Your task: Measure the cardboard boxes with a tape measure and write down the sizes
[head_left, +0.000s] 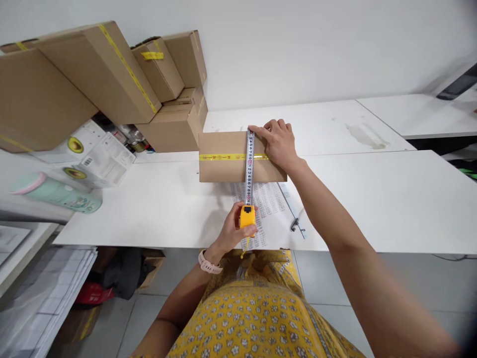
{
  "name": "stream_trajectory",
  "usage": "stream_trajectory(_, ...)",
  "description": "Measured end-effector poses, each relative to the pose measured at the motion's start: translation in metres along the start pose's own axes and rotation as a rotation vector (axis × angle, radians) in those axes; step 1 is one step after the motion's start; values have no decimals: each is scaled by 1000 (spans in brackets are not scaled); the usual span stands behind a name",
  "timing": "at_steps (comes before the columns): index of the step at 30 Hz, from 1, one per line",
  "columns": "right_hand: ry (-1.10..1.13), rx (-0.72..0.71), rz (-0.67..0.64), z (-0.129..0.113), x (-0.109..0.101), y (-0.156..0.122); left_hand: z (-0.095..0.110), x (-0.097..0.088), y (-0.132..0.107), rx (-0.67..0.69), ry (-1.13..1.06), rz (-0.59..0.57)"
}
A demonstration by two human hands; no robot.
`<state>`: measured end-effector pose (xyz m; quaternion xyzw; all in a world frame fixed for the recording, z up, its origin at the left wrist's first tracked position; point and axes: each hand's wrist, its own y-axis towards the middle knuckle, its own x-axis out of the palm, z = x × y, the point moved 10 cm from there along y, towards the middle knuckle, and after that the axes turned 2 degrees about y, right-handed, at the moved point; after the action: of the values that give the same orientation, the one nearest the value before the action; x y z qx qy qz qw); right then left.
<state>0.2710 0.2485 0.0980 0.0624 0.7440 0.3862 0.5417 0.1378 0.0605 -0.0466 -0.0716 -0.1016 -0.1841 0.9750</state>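
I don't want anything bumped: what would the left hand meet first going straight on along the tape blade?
Probably the near side of the cardboard box, with the yellow tape measure in the left hand touching first; height is unclear, so it might pass over the top.

Two hands (228,232) (281,143) (one tape measure (247,217))

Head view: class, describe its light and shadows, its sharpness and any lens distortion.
Head view: soft light, with a faint shadow on the white table beside the left hand; head view: the tape measure shows readable numerals, while the right forearm blurs toward the corner; head view: wide-angle stretch seems to tilt the tumbler.
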Motion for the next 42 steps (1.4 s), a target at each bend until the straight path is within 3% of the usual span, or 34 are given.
stream_trajectory(6, 16, 10, -15, 1, 1, -2, -18, -2, 3, 49, 105, 47)
stream_trajectory(13, 11, 25, -25, 1, 2, -2, -31, -1, 7, 52, 68, 21)
stream_trajectory(42, -11, 19, 2, -8, -8, -4, -34, -1, 2, 46, 85, 34)
